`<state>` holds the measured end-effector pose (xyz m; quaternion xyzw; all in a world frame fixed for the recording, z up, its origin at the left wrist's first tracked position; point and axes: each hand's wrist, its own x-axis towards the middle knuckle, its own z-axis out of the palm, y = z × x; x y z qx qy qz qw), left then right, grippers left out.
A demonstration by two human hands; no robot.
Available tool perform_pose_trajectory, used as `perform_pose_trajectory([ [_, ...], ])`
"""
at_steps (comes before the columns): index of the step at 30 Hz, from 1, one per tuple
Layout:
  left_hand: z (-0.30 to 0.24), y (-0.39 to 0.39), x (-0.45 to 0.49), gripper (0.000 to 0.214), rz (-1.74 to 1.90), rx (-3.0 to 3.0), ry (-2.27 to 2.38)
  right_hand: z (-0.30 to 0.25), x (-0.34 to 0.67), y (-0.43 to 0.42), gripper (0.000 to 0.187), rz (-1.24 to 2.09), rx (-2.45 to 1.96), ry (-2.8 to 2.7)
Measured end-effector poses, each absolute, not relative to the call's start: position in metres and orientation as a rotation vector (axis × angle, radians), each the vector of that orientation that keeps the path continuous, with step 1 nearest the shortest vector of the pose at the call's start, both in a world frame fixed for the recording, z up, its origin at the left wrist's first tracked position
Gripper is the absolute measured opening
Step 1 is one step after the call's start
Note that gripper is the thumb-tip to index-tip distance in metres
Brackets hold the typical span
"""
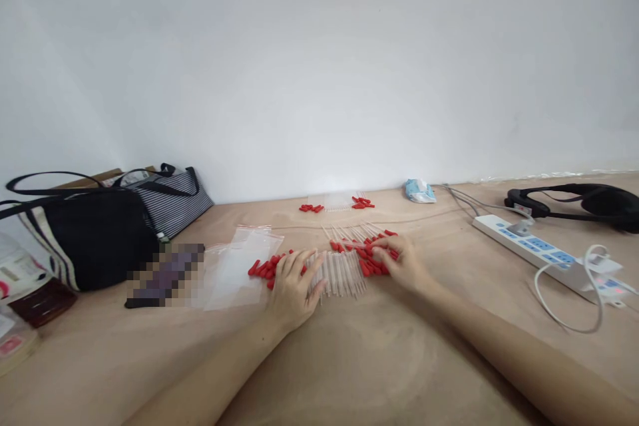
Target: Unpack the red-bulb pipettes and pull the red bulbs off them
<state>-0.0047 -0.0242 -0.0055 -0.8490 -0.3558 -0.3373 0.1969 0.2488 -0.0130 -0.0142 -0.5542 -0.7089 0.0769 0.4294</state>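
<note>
A row of thin clear tubes [339, 274] lies side by side on the table in front of me. My left hand [294, 289] rests over the row's left end, palm down, its fingers stretched and the thumb apart. Beneath and beside it is a pile of small red caps [262, 269]. My right hand [402, 263] is at the right-hand pile of red caps [368, 265], thumb and fingers curled around a red cap [394, 253] that they partly hide. Just behind the row, several thin sticks [349, 234] lie slanted among red pieces.
Clear zip bags [237, 273] lie left of my left hand. Farther back is another clear bundle [338, 201] flanked by red pieces. A tissue pack [420, 191], power strip [544, 249] with cables and black headset [574, 203] are right; bags [100, 236] and bottles [34, 286] left.
</note>
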Motion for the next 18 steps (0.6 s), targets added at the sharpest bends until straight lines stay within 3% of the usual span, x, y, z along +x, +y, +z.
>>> perform_pose_trajectory([
  [6,-0.006,-0.033,-0.001,0.019,-0.880,-2.448,-0.744,-0.020,0.203,-0.057,0.019,0.249,-1.109,-1.991],
  [14,-0.010,-0.041,-0.008,0.024,-0.828,-2.593,-0.581,-0.015,0.209,-0.061,0.021,0.084,-0.965,-2.251],
  [18,-0.007,-0.038,-0.031,0.027,-0.901,-2.594,-0.773,-0.018,0.253,-0.048,0.027,0.095,-1.133,-2.097],
])
